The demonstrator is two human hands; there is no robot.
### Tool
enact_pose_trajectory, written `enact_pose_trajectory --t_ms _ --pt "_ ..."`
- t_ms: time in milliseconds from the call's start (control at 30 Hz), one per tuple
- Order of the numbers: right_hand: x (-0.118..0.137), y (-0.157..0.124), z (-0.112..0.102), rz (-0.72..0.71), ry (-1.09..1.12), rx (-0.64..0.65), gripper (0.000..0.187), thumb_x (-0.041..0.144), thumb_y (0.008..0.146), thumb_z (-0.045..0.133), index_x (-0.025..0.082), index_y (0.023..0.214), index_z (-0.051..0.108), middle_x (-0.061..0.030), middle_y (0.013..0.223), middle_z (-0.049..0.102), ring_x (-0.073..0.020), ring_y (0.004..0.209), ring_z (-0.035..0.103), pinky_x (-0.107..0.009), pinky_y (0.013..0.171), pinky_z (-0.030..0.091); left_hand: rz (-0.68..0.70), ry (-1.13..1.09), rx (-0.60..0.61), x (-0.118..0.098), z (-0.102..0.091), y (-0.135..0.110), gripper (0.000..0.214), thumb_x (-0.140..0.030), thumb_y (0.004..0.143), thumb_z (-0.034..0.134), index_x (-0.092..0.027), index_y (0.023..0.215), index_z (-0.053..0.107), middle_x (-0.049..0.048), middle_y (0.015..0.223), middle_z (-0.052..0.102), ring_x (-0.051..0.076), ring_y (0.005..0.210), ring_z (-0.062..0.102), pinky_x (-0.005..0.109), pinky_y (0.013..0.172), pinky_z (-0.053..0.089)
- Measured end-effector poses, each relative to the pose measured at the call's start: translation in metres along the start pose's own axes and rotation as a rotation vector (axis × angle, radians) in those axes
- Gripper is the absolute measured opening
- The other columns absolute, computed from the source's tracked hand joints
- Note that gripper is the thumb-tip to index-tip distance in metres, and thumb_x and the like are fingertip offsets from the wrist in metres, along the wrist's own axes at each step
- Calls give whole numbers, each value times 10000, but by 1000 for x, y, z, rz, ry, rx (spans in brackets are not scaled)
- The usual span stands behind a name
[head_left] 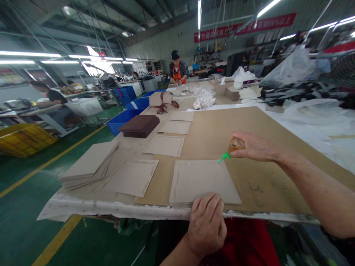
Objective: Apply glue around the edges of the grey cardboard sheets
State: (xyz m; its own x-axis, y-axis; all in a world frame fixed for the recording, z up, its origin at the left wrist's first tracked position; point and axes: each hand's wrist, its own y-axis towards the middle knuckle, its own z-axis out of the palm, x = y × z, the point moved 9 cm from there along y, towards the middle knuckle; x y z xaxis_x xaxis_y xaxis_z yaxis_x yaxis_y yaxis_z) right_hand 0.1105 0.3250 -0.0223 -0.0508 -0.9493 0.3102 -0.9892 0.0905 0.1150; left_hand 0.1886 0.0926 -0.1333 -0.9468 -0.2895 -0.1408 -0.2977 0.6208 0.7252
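Note:
A grey cardboard square (pixel 202 181) lies on a small stack at the near edge of the table. My left hand (pixel 207 221) rests on its near edge with the fingers curled over it, pressing it down. My right hand (pixel 255 147) is closed round a small glue bottle (pixel 234 147) with a green nozzle, whose tip points at the square's far right corner. More cardboard squares (pixel 165 145) lie in a row farther up the table, each with a line along its edges.
A fanned stack of cardboard (pixel 90 164) lies at the left, a dark brown stack (pixel 140 125) beyond it. A large brown board (pixel 257 147) covers the table. Blue bins (pixel 122 120) stand left of the table. A person in an orange apron (pixel 177 70) works at the far end.

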Motion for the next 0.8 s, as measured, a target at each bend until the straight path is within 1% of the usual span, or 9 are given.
enact_pose_trajectory --t_ms 67,233,300,400,533,600,667,733,800 --pt "9 3 4 -31 12 -19 325 470 777 674 220 959 570 -21 889 615 -206 764 549 -293 621 322 0 1 5 0 0 1 418 -202 845 519 -156 1249 617 57 1287 666 238 1216 560 403 1061 335" --pt "49 15 20 -152 72 -72 294 381 778 680 201 979 563 -41 947 618 -202 797 543 -291 655 333 7 18 24 -1 -2 3 417 -182 844 506 -155 1245 615 65 1273 671 244 1196 573 408 1032 357" --pt "54 15 21 -164 77 -81 304 381 774 686 199 981 559 -43 953 617 -202 805 541 -291 660 336 10 20 25 -1 -3 3 417 -175 842 507 -153 1244 615 68 1268 673 245 1193 574 405 1031 359" --pt "38 7 14 -126 71 -61 277 377 760 693 210 942 568 -26 913 618 -198 786 547 -288 646 333 21 22 21 -1 -3 3 417 -166 838 508 -153 1242 615 75 1264 675 246 1194 575 406 1035 364" --pt "-2 -9 1 12 22 -41 313 450 778 675 225 967 568 -13 866 607 -200 744 543 -296 612 323 22 4 24 -1 -2 4 414 -169 838 510 -150 1238 616 75 1262 675 244 1195 574 404 1031 368" --pt "-15 -15 -1 59 9 -48 351 495 788 663 232 997 562 -11 858 604 -200 727 540 -299 602 322 16 -4 20 0 -2 4 413 -171 839 506 -149 1236 617 72 1259 677 244 1192 574 404 1031 364" --pt "-20 -19 -2 66 13 -67 357 501 796 654 231 1010 557 -16 869 605 -202 735 542 -302 610 331 14 -6 23 0 -1 4 413 -169 840 504 -149 1237 617 72 1261 676 245 1191 573 405 1032 361" --pt "-18 -25 -3 48 25 -75 335 480 803 651 226 1000 557 -25 884 608 -205 752 547 -306 629 345 18 -3 33 0 -1 4 415 -164 839 508 -146 1240 614 72 1266 673 247 1192 571 409 1032 360" --pt "-13 -32 -3 24 48 -39 318 469 802 656 226 987 565 -24 880 612 -208 759 553 -312 647 356 25 -5 40 -1 -1 5 416 -160 837 511 -140 1240 612 74 1265 672 248 1192 570 411 1030 363"
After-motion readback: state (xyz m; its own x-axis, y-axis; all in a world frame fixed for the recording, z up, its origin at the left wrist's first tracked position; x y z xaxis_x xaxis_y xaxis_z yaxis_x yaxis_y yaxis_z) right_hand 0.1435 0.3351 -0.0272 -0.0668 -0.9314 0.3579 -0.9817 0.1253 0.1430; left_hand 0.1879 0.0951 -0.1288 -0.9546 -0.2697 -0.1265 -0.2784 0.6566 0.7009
